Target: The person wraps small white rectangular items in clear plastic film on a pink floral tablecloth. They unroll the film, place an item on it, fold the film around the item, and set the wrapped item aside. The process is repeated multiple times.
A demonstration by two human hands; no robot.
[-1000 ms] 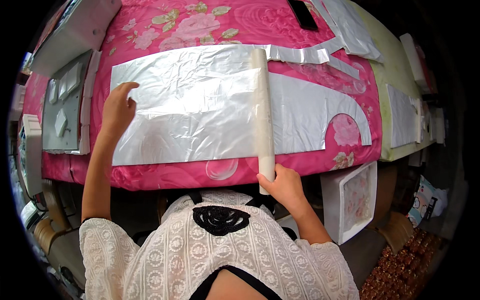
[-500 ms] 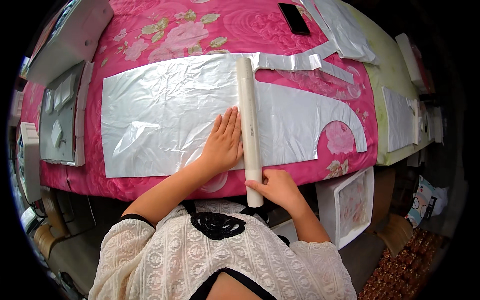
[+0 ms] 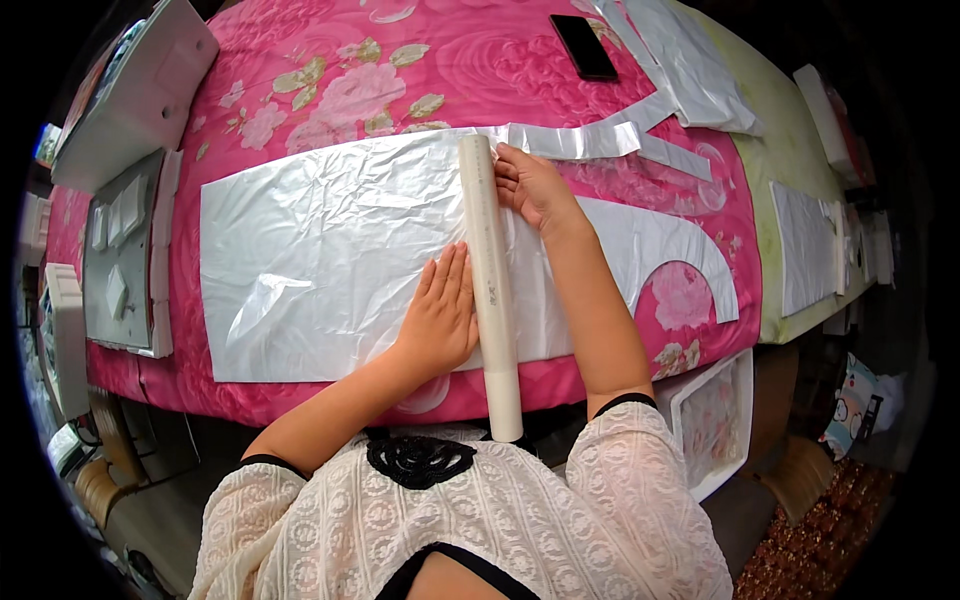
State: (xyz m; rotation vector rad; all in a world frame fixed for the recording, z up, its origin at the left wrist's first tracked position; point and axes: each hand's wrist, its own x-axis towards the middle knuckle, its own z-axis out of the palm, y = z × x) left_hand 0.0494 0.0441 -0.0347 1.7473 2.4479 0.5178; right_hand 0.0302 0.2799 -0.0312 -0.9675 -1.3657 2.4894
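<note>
A thin, shiny white plastic apron (image 3: 320, 230) lies spread flat and slightly wrinkled, its curved cut-outs and straps toward the right. Across it, from the far edge to past the table's near edge, rests a long off-white tube (image 3: 487, 270). My left hand (image 3: 438, 312) lies flat on the plastic, fingers stretched out along the tube's left side. On the tube's right side, by its far end, is my right hand (image 3: 532, 188), its fingers loosely bent and slightly apart against the tube and plastic. No object shows within its fingers.
A pink floral cloth (image 3: 300, 60) covers the table. At the far right lie a black phone (image 3: 584, 47) and more folded white plastic (image 3: 705, 85). White foam boxes (image 3: 135, 100) and a grey tray (image 3: 120, 265) stand left. A white bin (image 3: 715, 420) sits below the right edge.
My right hand has let go of the tube's near end and reached to its far end. My left hand stays flat beside the tube. The whole view has shifted slightly.
</note>
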